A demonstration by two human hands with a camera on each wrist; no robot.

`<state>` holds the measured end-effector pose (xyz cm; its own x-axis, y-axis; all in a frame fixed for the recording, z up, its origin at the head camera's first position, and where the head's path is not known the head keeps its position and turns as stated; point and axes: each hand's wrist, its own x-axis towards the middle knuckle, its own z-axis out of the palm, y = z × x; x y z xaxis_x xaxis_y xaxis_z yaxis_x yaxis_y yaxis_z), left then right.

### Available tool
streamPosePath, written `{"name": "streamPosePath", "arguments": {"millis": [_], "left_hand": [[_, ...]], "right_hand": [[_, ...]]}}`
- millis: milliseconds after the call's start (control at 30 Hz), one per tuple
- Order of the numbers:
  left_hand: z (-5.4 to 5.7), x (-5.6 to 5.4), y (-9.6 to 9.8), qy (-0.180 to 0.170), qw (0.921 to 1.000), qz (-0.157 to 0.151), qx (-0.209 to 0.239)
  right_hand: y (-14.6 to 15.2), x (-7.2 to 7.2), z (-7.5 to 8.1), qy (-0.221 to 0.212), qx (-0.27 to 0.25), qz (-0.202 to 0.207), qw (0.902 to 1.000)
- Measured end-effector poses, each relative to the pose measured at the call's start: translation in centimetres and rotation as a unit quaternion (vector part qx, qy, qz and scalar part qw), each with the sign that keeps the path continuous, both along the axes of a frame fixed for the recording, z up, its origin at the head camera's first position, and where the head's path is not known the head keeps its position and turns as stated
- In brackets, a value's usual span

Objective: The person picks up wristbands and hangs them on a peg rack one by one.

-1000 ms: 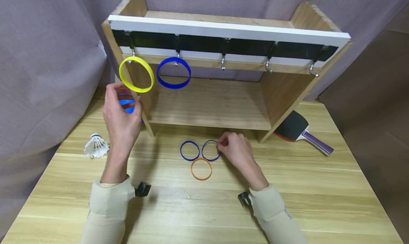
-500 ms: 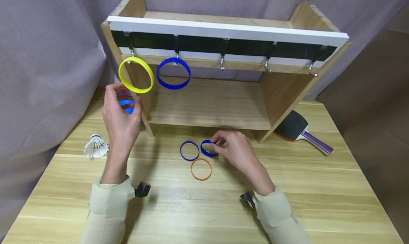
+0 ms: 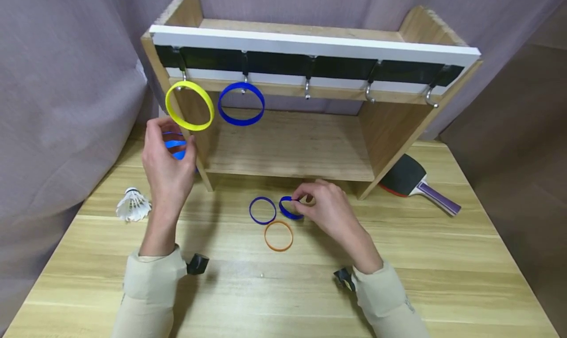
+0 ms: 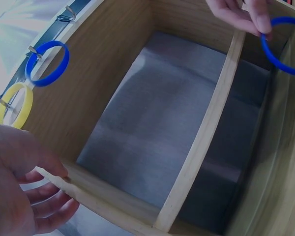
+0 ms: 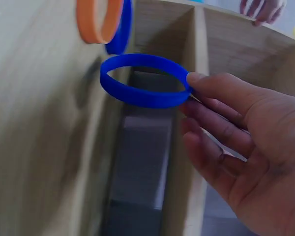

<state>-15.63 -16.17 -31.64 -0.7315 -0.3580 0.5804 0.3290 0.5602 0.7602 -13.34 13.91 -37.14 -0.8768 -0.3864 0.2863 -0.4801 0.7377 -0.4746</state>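
Observation:
My right hand (image 3: 328, 205) pinches a blue silicone wristband (image 5: 137, 95) between thumb and fingers, tilted up from the table. Beside it lie another blue wristband (image 3: 250, 213) and an orange wristband (image 3: 278, 250), both flat. My left hand (image 3: 166, 166) grips the edge of the left side panel of the wooden shelf (image 3: 288, 141); the left wrist view shows thumb and fingers on either side of that panel (image 4: 103, 209). Above, a yellow wristband (image 3: 195, 127) hangs on the leftmost hook, and a blue wristband (image 3: 241, 123) on the hook beside it.
Three bare metal hooks, one of them the middle hook (image 3: 307, 89), line the right of the rack. A shuttlecock (image 3: 133, 205) lies at the left, a table tennis bat (image 3: 405, 175) at the right. Something light blue (image 3: 174, 144) shows behind my left fingers.
My right hand has tilted the right blue wristband up from lying flat and now holds it by its right side. The left hand stays at the shelf panel.

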Motion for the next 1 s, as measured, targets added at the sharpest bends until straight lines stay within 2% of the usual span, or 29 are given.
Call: {"name": "streamPosePath", "arguments": {"millis": [100,167,233,267,300,333,367,467,533,567,600,633,667,833,933,1000], "left_hand": [[0.1,-0.1,0.1,-0.001,1.0000,-0.006,0.003],[0.1,-0.1,0.1,0.000,0.9999,-0.009,0.005],[0.1,-0.1,0.1,0.002,1.0000,-0.008,0.004],[0.1,-0.1,0.1,0.003,1.0000,-0.006,0.003],[0.1,-0.1,0.1,0.005,1.0000,-0.004,0.003],[0.1,-0.1,0.1,0.005,1.0000,-0.003,0.003],[0.1,-0.1,0.0,0.005,1.0000,-0.004,0.004],[0.0,-0.1,0.0,0.004,0.9999,-0.008,0.008],[0.0,0.0,-0.1,0.001,0.9999,-0.010,0.010],[-0.1,0.0,-0.1,0.000,0.9999,-0.011,0.011],[-0.1,0.0,-0.1,0.000,0.9999,-0.010,0.011],[-0.1,0.0,-0.1,0.000,0.9999,-0.010,0.011],[-0.1,0.0,-0.1,0.000,0.9999,-0.010,0.011],[-0.2,-0.1,-0.2,0.002,0.9999,-0.008,0.008],[-0.1,-0.1,-0.1,0.000,0.9999,-0.010,0.008],[-0.1,-0.1,-0.2,-0.001,0.9999,-0.010,0.007]], "right_hand": [[0.0,0.5,1.5,-0.009,-0.055,0.024,0.9981],[-0.1,1.0,3.0,-0.024,-0.115,0.044,0.9922],[-0.3,1.3,4.7,-0.042,-0.196,0.062,0.9777],[-0.4,1.4,5.6,-0.049,-0.247,0.072,0.9650],[-0.6,1.5,6.6,-0.053,-0.301,0.080,0.9488],[-0.8,1.5,7.5,-0.051,-0.360,0.087,0.9275],[-0.9,1.5,8.4,-0.046,-0.421,0.095,0.9008],[-1.6,1.1,10.6,-0.013,-0.582,0.118,0.8046],[-2.0,0.7,11.6,0.015,-0.646,0.120,0.7533],[-2.2,0.5,11.9,0.025,-0.667,0.117,0.7351],[-2.3,0.3,12.0,0.034,-0.680,0.114,0.7232],[-2.4,0.2,12.1,0.040,-0.689,0.107,0.7156],[-2.6,0.0,12.1,0.046,-0.694,0.100,0.7120],[-2.7,-0.7,11.2,0.057,-0.707,0.074,0.7015],[-2.5,-0.9,10.7,0.054,-0.710,0.064,0.6990],[-2.4,-1.1,10.4,0.055,-0.704,0.058,0.7054]]}}
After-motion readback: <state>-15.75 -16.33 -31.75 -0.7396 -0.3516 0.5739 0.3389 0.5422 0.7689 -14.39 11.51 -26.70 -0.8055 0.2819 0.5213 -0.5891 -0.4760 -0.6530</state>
